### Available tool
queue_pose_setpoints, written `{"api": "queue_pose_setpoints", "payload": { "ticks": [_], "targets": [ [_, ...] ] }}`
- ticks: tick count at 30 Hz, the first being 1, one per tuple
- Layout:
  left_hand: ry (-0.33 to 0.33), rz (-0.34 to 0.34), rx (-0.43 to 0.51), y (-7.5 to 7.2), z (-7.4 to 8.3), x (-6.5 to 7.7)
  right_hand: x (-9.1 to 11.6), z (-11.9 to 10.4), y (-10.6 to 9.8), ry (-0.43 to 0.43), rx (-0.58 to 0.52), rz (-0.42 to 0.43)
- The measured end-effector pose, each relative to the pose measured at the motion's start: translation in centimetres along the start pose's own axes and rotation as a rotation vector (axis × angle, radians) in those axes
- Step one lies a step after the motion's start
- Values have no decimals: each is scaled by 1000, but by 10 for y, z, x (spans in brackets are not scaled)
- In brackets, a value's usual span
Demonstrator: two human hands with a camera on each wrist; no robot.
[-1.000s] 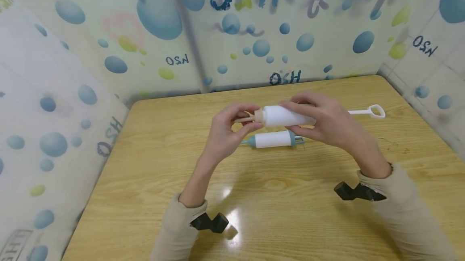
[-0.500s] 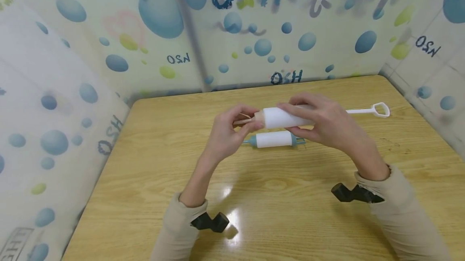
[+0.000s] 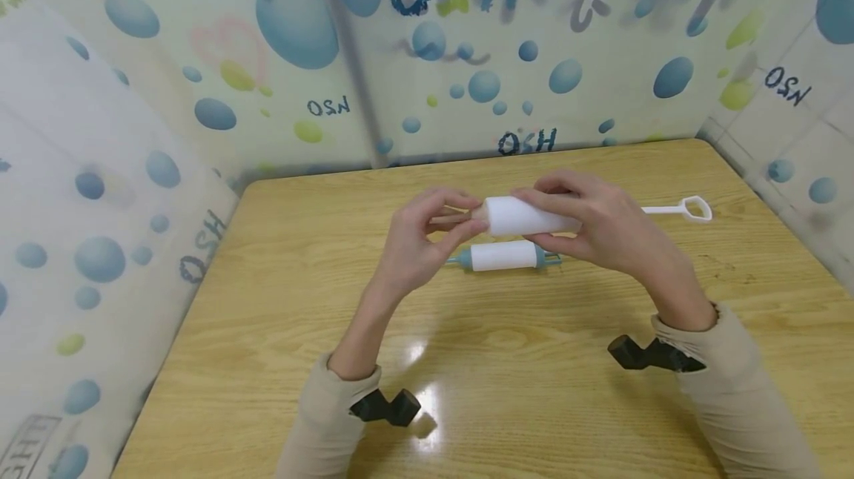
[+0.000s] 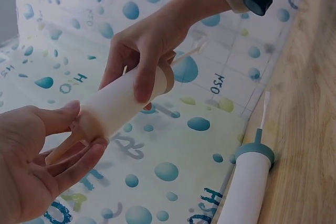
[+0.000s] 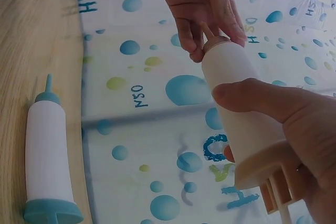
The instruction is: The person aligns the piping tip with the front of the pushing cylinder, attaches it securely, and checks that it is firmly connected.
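My right hand (image 3: 603, 227) holds a syringe by its white barrel (image 3: 507, 215), thumb along one side and fingers beneath. The syringe lies nearly level above the table, pointing left. At its front, thumb and fingertips of my left hand (image 3: 414, 238) pinch the beige nozzle cap (image 4: 89, 124), right against the barrel. The cap's thin spout (image 4: 62, 149) runs back between the left fingers. A beige collar (image 5: 262, 163) closes the rear end, partly hidden by the right hand. Beyond it a white plunger rod (image 3: 660, 210) sticks out, ending in a ring handle.
A second syringe (image 3: 503, 256) with a white barrel and teal ends lies on the wooden table (image 3: 267, 360), just below the hands in the head view. Walls covered with printed sheeting (image 3: 427, 86) stand behind and beside the table. A black wrist mount (image 3: 387, 408) sits on each sleeve.
The left fingertips have shifted around the nozzle cap while still pinching it. The syringe and its ring handle have moved slightly; the right hand keeps its hold. The teal-ended syringe stays put.
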State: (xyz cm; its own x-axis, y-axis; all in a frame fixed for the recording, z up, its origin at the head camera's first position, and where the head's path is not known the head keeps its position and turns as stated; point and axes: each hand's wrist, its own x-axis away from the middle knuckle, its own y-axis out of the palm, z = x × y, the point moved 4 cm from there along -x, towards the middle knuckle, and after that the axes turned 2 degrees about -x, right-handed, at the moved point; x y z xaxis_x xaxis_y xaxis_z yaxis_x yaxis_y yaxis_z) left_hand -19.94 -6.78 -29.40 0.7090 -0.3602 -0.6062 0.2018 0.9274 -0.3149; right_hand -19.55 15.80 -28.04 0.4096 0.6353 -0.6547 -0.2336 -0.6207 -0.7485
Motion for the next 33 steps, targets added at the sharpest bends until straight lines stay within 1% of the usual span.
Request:
{"api": "queue_pose_setpoints", "payload": {
  "ticks": [4, 6, 11, 13, 16, 21, 24, 29, 33],
  "targets": [
    [-11, 19, -1, 0, -1, -1, -1, -2, -1, -13, 6, 9],
    [-32, 17, -5, -1, -3, -1, -1, -3, -2, -21, 9, 13],
    [-108, -23, -1, -1, -7, 0, -2, -4, -4, -33, 11, 22],
    [-125, -38, 4, -1, -8, 1, -3, -4, -4, -36, 11, 25],
    [-114, -43, -10, -1, -7, 2, -3, -4, -3, -42, 10, 26],
    [-40, -39, -23, 0, -3, 1, -2, -2, -2, -39, 2, 22],
    [-8, -33, -20, 1, -1, 1, -1, -1, -2, -30, -4, 20],
    [4, 14, 3, 1, -4, 0, -1, 0, -1, -30, -2, 21],
    [-6, 47, 9, 1, -6, 1, -1, -1, -1, -35, 2, 17]
  ]
}}
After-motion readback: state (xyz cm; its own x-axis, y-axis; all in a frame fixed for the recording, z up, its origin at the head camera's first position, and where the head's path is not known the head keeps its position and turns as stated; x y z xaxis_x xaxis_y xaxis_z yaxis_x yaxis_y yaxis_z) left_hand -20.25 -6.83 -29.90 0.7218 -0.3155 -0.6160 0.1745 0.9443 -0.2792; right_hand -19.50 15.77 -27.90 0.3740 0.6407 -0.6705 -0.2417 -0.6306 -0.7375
